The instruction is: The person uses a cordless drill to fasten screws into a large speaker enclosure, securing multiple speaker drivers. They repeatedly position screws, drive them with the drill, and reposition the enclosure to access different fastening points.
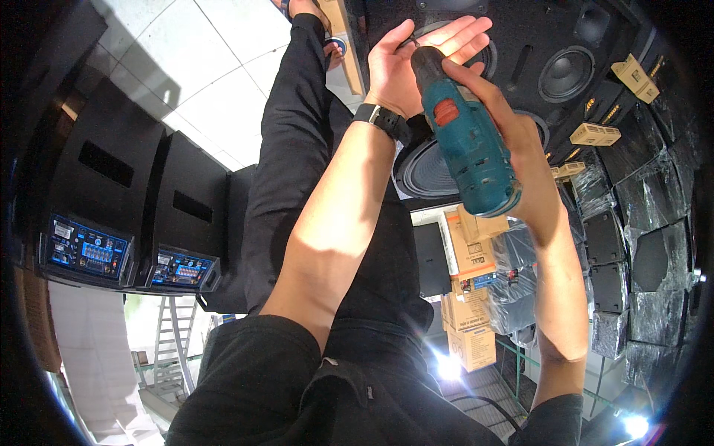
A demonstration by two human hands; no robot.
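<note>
A person's right hand (513, 141) is wrapped closed around the body of a teal cordless drill (465, 137), whose dark nose points up toward the front of a black loudspeaker cabinet (535, 37). The left hand (416, 63), with a black wristwatch (383, 119) on the wrist, is open, fingers (461, 33) spread flat beside the drill's nose and holding nothing. The tip itself is hidden behind the hands. Just below lies a large speaker cone (428, 171); a smaller one (567, 73) sits to the right. To work well here, the drill should stand square to the panel, with the open hand steadying near the tip but clear of it.
</note>
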